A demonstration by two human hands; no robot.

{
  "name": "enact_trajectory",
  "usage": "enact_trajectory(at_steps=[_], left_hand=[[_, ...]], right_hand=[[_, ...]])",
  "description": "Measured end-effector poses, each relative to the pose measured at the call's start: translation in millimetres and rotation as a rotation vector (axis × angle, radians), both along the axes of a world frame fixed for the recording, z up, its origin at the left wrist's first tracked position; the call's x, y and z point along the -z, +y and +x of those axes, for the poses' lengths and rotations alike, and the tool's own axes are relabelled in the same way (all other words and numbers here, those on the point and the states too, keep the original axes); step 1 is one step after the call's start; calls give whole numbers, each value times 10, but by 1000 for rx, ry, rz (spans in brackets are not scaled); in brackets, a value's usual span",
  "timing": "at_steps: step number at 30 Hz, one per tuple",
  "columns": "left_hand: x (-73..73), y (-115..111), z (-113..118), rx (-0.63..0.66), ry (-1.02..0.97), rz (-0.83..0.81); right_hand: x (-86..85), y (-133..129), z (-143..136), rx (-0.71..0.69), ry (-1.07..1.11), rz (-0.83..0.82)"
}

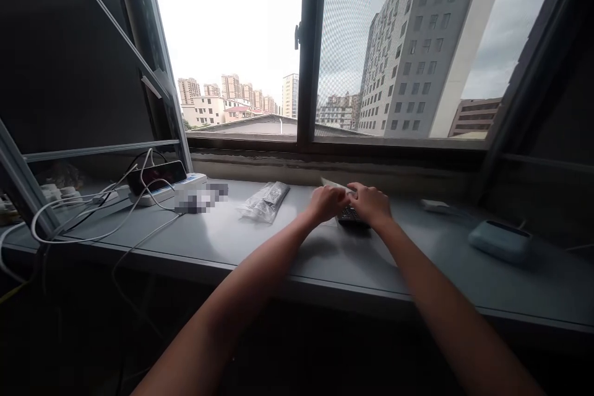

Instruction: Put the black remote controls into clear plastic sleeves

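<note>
A black calculator-like device with rows of small keys (pixel 351 215) lies on the grey desk under my hands, and much of it is covered. My right hand (pixel 372 204) curls over its right side, thumb toward the middle. Just left of it, my left hand (pixel 327 203) is closed with its fingers bent in, close to the right hand's fingertips. Whatever those left fingers pinch is hidden. Behind the hands, a thin pale sheet or flap (pixel 330 183) sticks up at a slant. I cannot tell whether it is joined to the device.
A clear plastic bag (pixel 265 202) lies left of my hands. Farther left are a phone (pixel 156 178), a white power strip (pixel 195 182) and looping cables. A blue-grey box (pixel 500 240) and a small white item (pixel 435 205) sit to the right. The window rises behind the desk (pixel 223 223).
</note>
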State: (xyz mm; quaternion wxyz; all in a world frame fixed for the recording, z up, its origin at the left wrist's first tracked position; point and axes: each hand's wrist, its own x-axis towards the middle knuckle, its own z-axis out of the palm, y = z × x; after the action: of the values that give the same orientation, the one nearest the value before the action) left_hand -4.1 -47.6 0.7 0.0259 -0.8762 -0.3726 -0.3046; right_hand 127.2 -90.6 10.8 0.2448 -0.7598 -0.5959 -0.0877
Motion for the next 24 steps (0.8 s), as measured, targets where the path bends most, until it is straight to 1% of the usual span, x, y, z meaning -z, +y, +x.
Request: enact_trajectory(at_steps=[1,3,8,11,14,16,18,19,22,24], left_hand=[[12,7,6,34,15,-8],[30,13,16,74,31,-13],[26,-4,22,96,27,23],[21,-20,30,120,62,39],[34,-26,48,188,101,-12],[41,-23,59,246,89,-91],[32,-10,64,257,1,-175],[20,3,63,234,-75,-204],[-35,85,44,81,-411,-241],[-71,172,24,-8,-656,-335]], right_hand=[[8,-4,0,28,-52,-8],[21,-7,-1,40,-95,-26],[46,8,-20,-40,-107,-60],[56,26,0,-28,-77,-15],[49,39,47,18,-15,26],[36,35,68,43,11,28],[24,21,63,55,18,71],[20,10,49,47,17,116],[17,-34,-28,-56,6,296],[23,-68,-92,-164,-31,368]])
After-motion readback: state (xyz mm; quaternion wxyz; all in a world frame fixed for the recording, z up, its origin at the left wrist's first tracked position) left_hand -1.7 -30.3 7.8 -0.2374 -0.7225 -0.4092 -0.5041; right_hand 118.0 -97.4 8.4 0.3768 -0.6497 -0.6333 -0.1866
